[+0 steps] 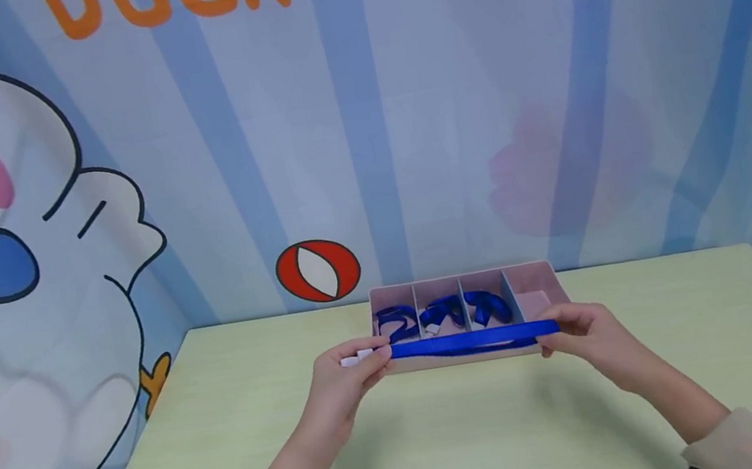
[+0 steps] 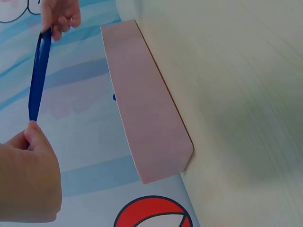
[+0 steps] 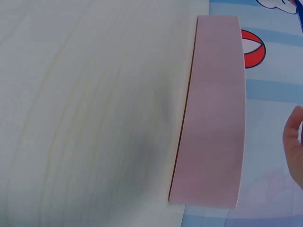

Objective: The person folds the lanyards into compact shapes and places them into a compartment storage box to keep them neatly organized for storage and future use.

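A folded blue lanyard [image 1: 472, 339] is stretched level between both hands, in front of and above the pink divided box [image 1: 530, 279]. Its left end, beside white plastic fittings [image 1: 356, 357], is pinched by my left hand [image 1: 340, 386]. My right hand [image 1: 595, 335] pinches the other end between thumb and fingers. In the left wrist view both hands grip the blue strap [image 2: 40, 75]. Only part of the right hand [image 3: 294, 151] shows in the right wrist view. Coiled blue lanyards [image 1: 398, 320] lie in the box's three left compartments; the rightmost shows bare pink surfaces.
The box stands near the back edge of a pale wooden table [image 1: 275, 436]. Behind it hangs a striped blue backdrop [image 1: 431, 113] printed with a duck [image 1: 17, 320] and a red ball [image 1: 289, 277].
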Action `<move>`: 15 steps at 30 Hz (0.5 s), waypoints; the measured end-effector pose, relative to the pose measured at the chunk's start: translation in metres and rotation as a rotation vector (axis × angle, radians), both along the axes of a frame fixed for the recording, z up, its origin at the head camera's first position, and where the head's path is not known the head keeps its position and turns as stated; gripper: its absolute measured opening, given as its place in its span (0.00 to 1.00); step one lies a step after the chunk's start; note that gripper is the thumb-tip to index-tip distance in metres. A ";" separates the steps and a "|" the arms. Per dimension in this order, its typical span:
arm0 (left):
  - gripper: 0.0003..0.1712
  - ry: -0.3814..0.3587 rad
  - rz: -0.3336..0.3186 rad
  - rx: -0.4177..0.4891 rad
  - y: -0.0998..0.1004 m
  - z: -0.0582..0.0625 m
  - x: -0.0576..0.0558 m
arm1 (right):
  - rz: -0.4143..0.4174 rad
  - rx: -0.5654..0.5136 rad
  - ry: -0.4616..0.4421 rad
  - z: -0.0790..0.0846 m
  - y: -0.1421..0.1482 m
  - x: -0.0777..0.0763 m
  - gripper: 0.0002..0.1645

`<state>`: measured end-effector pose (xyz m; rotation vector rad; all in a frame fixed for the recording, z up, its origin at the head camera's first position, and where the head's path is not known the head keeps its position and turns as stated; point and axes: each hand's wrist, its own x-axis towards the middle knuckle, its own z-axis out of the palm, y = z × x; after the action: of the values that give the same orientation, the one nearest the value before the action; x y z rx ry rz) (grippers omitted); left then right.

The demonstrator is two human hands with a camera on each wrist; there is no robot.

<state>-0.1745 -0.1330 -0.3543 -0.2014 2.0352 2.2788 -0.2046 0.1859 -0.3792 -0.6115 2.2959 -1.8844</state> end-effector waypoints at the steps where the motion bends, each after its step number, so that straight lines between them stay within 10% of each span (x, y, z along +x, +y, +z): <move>1: 0.16 -0.001 0.003 0.006 -0.001 0.000 0.000 | 0.028 -0.022 -0.001 0.001 0.002 0.001 0.05; 9: 0.15 -0.002 -0.002 0.003 -0.007 -0.001 -0.002 | 0.457 -0.329 0.008 0.004 0.011 -0.002 0.21; 15: 0.14 0.004 -0.030 -0.033 -0.008 -0.001 -0.002 | 0.265 -0.261 -0.082 0.006 0.010 -0.001 0.20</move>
<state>-0.1768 -0.1413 -0.3558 -0.1672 2.0650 2.2308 -0.2053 0.1955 -0.3734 -0.8071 1.8290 -2.0463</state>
